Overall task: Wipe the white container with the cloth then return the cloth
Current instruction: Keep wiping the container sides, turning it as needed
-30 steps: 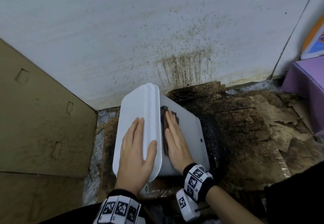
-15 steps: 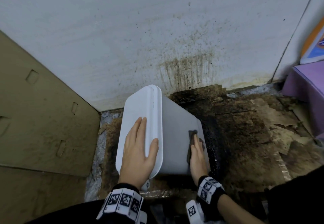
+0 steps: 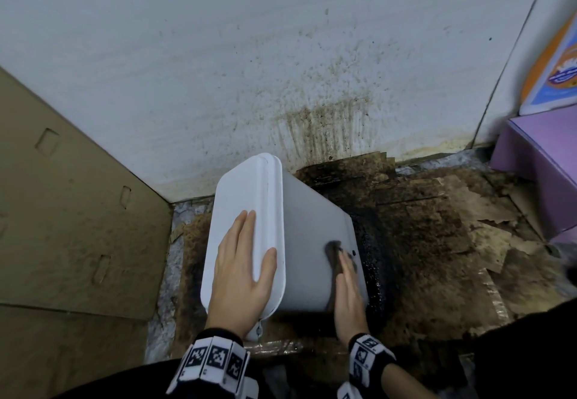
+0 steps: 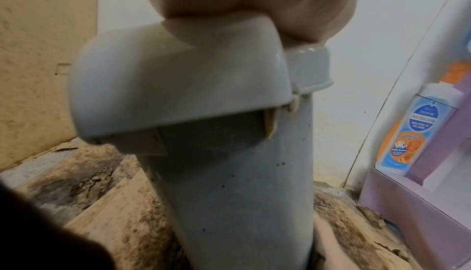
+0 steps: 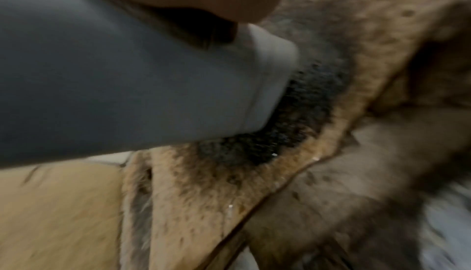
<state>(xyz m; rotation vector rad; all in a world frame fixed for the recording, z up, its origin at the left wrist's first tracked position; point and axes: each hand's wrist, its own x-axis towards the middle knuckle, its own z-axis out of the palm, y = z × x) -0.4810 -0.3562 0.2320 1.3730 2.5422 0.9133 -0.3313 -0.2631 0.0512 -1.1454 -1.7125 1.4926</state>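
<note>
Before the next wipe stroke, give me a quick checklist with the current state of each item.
1. Left hand steadying the white plastic lidded container: ok.
2. Dark cloth flat under the right hand: ok.
3. Cloth touching the container's side: ok.
4. Lid seated: ok.
5. Side clean: not ok, a dark speck sits beside the cloth.
6. Place to return the cloth: cannot tell.

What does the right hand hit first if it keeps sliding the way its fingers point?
Likely nothing soon: the right hand and cloth point along the white container side toward the stained wall; depth unclear.
</note>
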